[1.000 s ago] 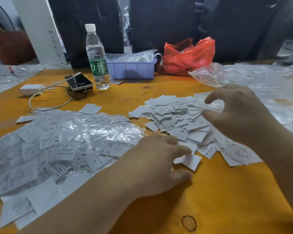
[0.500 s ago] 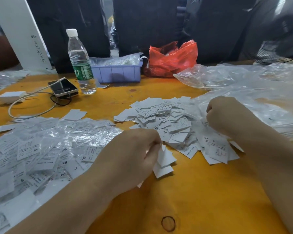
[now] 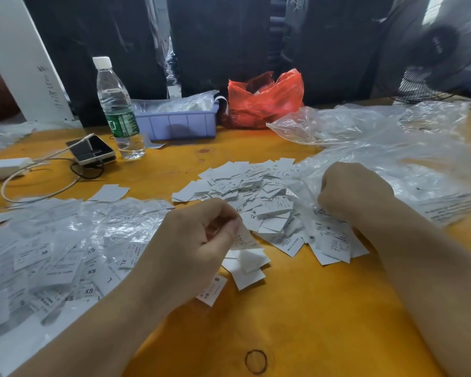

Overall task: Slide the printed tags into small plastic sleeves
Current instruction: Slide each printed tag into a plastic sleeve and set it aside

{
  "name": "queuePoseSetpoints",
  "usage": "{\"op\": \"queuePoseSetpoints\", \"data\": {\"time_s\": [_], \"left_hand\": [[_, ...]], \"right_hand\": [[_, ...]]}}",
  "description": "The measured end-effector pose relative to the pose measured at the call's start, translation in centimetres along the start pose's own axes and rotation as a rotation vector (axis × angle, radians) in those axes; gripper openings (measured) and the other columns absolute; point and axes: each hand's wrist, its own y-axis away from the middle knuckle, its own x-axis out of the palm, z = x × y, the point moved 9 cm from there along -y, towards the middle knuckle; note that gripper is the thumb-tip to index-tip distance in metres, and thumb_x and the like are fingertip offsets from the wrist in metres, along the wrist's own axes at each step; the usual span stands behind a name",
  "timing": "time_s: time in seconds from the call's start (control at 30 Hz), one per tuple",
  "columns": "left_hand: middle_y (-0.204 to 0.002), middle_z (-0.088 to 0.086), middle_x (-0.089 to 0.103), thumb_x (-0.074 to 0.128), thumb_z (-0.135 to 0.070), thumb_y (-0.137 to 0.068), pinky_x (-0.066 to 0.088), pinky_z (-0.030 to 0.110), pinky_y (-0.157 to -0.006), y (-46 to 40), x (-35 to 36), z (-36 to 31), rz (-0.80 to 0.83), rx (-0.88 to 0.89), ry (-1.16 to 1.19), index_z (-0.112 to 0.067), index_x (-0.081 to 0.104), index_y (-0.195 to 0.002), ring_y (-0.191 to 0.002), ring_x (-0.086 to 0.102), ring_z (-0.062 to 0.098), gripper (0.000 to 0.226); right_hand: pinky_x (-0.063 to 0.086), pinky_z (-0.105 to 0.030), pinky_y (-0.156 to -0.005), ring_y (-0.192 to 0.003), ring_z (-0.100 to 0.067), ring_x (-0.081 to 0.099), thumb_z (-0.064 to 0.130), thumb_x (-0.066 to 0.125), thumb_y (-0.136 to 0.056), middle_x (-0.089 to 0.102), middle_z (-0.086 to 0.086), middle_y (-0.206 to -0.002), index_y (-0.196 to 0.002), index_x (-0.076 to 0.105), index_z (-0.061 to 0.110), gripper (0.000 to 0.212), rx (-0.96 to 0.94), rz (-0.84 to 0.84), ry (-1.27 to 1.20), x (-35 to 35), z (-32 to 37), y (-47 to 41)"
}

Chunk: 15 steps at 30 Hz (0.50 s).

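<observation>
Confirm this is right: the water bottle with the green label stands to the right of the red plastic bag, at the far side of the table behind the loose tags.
One detail is wrong. The head view shows the water bottle to the left of the red plastic bag, with the lavender tray between them. The rest holds: green label, far side of the table, behind the loose tags.

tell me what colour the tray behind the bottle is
Light purple-blue tray, clearest in the head view.

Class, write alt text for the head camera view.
A left hand pinches a printed tag while the right hand grips a clear plastic sleeve over loose tags on an orange table. Sleeved tags lie left.
</observation>
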Motion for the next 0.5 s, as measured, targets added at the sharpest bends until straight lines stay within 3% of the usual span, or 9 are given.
{"op": "queuePoseSetpoints", "data": {"time_s": [0.17,0.27,0.37,0.5], "left_hand": [[-0.082,-0.017,0.068,0.061,-0.021,-0.093,0.051,0.019,-0.063,0.1,-0.2,-0.2,-0.003,0.008,0.012,-0.033,0.069,-0.084,-0.083,0.063,0.004,0.017],[-0.078,-0.014,0.069,0.059,-0.026,-0.093,0.047,0.019,-0.053,0.1,-0.3,-0.2,-0.016,0.001,0.032,-0.034,0.067,-0.082,-0.074,0.062,0.009,0.016],[-0.077,-0.016,0.07,0.049,-0.037,-0.088,0.048,0.023,-0.047,0.1,-0.4,-0.1,-0.028,-0.037,0.092,-0.036,0.061,-0.083,-0.066,0.063,0.01,0.012],[-0.07,-0.018,0.069,0.045,-0.038,-0.089,0.049,0.024,-0.046,0.2,-0.5,-0.4,-0.028,-0.055,0.106,-0.036,0.056,-0.085,-0.058,0.062,0.007,0.012]], "right_hand": [[0.05,-0.033,-0.062,-0.073,-0.025,0.059,0.008,0.058,-0.077,0.062,-0.005,-0.08,-0.08,0.065,0.015,0.011,-0.046,-0.128,-0.077,-1.6,0.4,0.2],[0.055,-0.037,-0.064,-0.071,-0.021,0.059,0.01,0.06,-0.077,0.063,-0.002,-0.076,-0.073,0.064,0.017,0.01,-0.132,-0.199,-0.188,-2.3,1.3,0.6],[0.048,-0.03,-0.058,-0.066,-0.016,0.057,0.012,0.063,-0.078,0.06,0.002,-0.069,-0.065,0.062,0.018,0.014,-0.203,-0.255,-0.307,-2.9,2.0,0.9],[0.037,-0.022,-0.055,-0.067,-0.013,0.054,0.011,0.065,-0.078,0.06,0.001,-0.069,-0.07,0.062,0.016,0.01,-0.261,-0.361,-0.426,-4.1,2.3,1.5]]}}
